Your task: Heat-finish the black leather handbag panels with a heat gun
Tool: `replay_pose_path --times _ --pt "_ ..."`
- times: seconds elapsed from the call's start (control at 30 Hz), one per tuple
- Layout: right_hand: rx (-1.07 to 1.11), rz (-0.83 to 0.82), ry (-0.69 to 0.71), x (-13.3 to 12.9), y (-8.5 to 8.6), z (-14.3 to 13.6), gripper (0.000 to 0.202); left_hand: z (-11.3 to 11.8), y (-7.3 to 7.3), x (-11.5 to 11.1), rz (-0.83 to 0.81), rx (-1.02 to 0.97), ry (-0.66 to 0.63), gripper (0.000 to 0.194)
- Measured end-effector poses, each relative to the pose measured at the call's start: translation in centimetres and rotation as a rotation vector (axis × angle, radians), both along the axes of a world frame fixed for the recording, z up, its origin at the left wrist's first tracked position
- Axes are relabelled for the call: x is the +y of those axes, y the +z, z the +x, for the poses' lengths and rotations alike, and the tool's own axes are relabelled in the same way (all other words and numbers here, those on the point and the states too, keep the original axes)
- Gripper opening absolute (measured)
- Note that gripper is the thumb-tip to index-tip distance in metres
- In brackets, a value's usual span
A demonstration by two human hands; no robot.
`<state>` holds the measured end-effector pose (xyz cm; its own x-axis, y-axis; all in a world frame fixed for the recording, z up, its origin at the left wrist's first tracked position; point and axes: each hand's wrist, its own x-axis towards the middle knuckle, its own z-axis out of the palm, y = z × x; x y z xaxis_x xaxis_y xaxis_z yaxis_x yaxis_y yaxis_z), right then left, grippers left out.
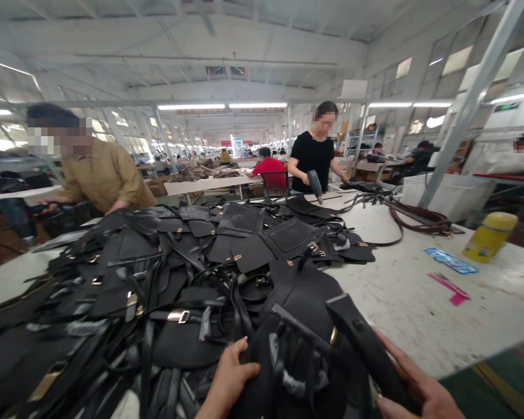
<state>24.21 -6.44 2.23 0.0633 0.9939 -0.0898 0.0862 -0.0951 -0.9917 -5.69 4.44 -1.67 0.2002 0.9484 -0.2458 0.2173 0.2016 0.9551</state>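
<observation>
A black leather-like bag [303, 291] with gold hardware and wrinkled clear plastic wrap on it lies at the front of the pile. My left hand [227, 378] is at its left side, thumb against the bag and fingers partly hidden along its edge. On the right, my right hand [419, 387] closes around the long dark side part [367, 343] of the same bag, its thumb below and fingers behind. Around my left hand lie many similar black bags [187, 343] with straps and gold buckles, heaped together.
A co-worker in black [314, 154] holds a heat gun [315, 185] across the table. Another person in tan [102, 177] stands at left. On the white table [402, 291] are a yellow bottle [489, 238], a blue-and-white item [451, 261], pink-handled scissors [449, 286] and brown straps [419, 218].
</observation>
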Motion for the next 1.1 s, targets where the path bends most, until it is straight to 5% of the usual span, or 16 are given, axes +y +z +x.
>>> replay_pose_path --times 0.1,0.2,0.47,0.63,0.83,0.97,1.1 --pt "0.028 -0.045 0.243 1.6 2.6 -3.1 0.077 -0.8 -2.6 -1.4 0.017 -0.059 0.072 0.015" --pt "0.059 -0.201 0.406 3.7 3.8 -5.8 0.079 -0.6 -2.8 -2.1 0.079 -0.036 0.069 0.012" --pt "-0.174 -0.237 0.564 11.6 4.4 -9.7 0.072 -0.2 -2.6 -2.8 0.232 0.186 0.022 0.021" --pt "-0.167 -0.097 0.448 14.9 4.5 -11.7 0.073 -1.2 -0.7 -2.6 0.232 0.168 0.046 0.009" --pt "-0.094 0.053 0.275 11.3 7.2 -6.4 0.074 -7.2 4.7 -0.7 0.330 0.380 0.174 0.013" --pt "-0.049 0.001 0.211 6.6 6.4 -2.8 0.076 -11.6 3.1 0.7 0.207 0.569 0.277 0.009" --pt "-0.060 -0.112 0.205 2.8 4.5 -2.1 0.077 -13.5 0.5 0.2 0.108 0.446 0.327 0.014"
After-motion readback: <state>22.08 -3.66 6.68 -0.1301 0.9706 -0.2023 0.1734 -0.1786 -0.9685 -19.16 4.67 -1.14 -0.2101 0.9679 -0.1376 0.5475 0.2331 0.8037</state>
